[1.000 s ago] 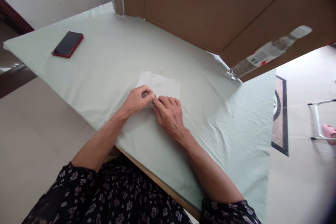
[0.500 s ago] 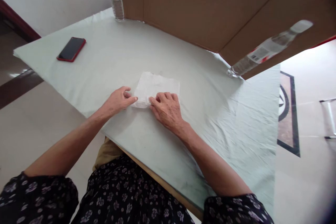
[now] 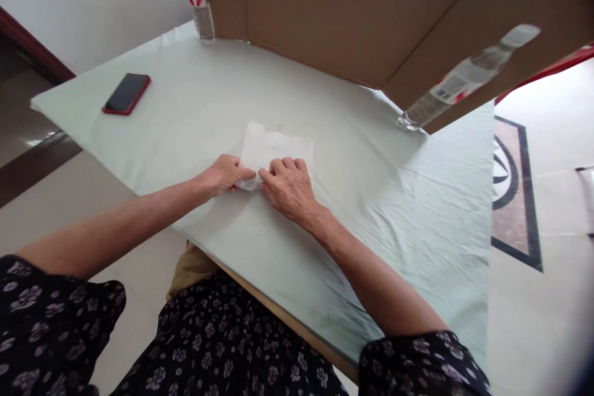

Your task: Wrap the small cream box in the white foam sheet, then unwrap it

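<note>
Left hand (image 3: 227, 172) pinching the near-left edge of the white tissue (image 3: 275, 143), right hand (image 3: 290, 189) curled over its near-right part, grip hard to tell! The sheet spreads away on the worktop (image 3: 334, 130); beyond, far left (image 3: 199, 6) and right, stand two clear plastic bottles (image 3: 457, 86), their fill unclear

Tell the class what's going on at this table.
A person is handling a white sheet on a cloth-covered table. The left hand pinches its near left corner; the right hand rests on its near edge. A phone lies off to the left, and one bottle and a second bottle stand by the cardboard.
</note>
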Motion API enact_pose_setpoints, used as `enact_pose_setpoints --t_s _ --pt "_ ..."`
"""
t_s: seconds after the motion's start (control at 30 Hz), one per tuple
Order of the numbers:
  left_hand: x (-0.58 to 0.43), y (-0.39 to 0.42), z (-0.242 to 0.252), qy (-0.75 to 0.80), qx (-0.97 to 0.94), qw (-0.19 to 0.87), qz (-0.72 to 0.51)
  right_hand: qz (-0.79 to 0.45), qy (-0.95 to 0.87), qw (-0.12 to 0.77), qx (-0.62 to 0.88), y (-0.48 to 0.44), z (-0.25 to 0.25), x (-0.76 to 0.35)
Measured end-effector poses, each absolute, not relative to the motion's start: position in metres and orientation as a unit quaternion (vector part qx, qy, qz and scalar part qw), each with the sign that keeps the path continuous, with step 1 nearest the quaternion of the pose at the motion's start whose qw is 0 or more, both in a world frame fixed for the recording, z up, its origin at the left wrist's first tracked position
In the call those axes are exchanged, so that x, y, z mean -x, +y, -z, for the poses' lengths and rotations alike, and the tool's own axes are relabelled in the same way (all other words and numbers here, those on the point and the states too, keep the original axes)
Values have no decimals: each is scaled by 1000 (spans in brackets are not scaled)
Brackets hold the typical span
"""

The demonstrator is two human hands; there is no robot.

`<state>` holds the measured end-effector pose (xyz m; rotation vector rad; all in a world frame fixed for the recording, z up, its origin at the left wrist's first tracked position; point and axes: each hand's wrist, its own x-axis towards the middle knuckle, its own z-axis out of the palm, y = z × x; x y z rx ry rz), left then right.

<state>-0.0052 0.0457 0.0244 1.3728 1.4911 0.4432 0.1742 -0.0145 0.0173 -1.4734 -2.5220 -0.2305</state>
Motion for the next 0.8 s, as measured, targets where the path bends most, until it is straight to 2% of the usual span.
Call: enact_pose_setpoints --t_s 0.13,0.4,0.63,0.7,0.8 --pt "-2 44 -28 607 -617 454 -212 70 -853 114 505 -15 -19 -173" --pt "-21 34 -45 610 -499 564 -247 43 -840 125 526 -18 -23 -172" --pt "-13 27 -56 451 -609 618 -207 -10 -834 131 536 -17 -26 -177" --pt "-11 26 -54 436 -656 583 -201 -33 -835 136 531 -17 -29 -181" --pt "-15 24 -46 436 -769 428 -186 -49 -833 186 519 -21 -34 -195"
